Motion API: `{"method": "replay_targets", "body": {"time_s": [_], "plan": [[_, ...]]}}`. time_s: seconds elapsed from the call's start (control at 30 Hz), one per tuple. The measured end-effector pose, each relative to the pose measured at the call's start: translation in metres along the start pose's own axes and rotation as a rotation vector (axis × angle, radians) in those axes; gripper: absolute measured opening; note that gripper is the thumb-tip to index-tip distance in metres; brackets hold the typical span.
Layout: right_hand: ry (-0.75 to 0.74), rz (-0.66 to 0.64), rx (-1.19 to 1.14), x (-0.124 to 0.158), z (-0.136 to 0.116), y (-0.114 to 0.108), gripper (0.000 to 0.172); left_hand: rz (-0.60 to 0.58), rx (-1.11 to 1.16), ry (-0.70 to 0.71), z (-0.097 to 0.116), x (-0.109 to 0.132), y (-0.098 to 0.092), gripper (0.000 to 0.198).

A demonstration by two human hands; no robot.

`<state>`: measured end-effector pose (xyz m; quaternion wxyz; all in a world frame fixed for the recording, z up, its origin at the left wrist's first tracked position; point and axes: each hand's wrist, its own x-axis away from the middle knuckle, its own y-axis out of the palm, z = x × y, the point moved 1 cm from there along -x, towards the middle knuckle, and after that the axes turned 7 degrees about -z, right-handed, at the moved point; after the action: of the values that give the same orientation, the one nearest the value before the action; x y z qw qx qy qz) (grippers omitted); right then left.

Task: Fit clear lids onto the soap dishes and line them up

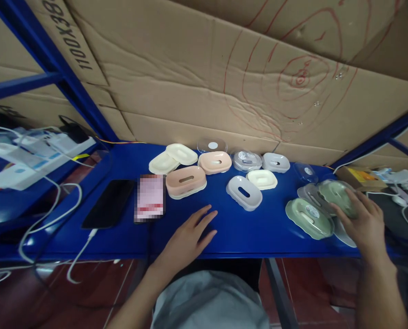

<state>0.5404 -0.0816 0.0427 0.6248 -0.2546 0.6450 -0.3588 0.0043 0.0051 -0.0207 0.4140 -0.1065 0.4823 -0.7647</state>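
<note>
My right hand (366, 219) has its fingers closed on a green soap dish (336, 194) at the right of the table. Close by lies another green soap dish (306, 221) with a clear lid and a round label. Clear lids lie partly under and behind these two. My left hand (193, 233) holds nothing, fingers apart, low over the blue table (238, 233). In front of it are a grey soap dish (244, 193) and a pink soap dish (186, 179) on a cream tray. Farther back are a peach soap dish (214, 163) and cream trays (164, 162).
Left of the dishes lie a dark phone (109, 203) with a white cable and a second phone (150, 198) with a blurred screen. Power strips (35, 160) and cables crowd the far left. A cardboard wall (176, 82) closes the back, and a small box (359, 178) stands right.
</note>
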Motion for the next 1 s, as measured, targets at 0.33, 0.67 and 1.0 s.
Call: {"method": "replay_targets", "body": {"time_s": [0.33,0.67,1.0], "plan": [[0.086,0.0,0.048,-0.001,-0.008,-0.019,0.07,0.012,-0.059,0.054,-0.002,-0.001,0.004,0.03],[-0.498,-0.49,-0.373,-0.033,-0.236,0.038,0.053,0.012,-0.064,0.038,0.002,-0.002,-0.001,0.04],[-0.258,-0.284,-0.34,-0.123,-0.243,0.111,0.053,-0.01,-0.075,0.018,0.003,-0.001,0.0,0.042]]}}
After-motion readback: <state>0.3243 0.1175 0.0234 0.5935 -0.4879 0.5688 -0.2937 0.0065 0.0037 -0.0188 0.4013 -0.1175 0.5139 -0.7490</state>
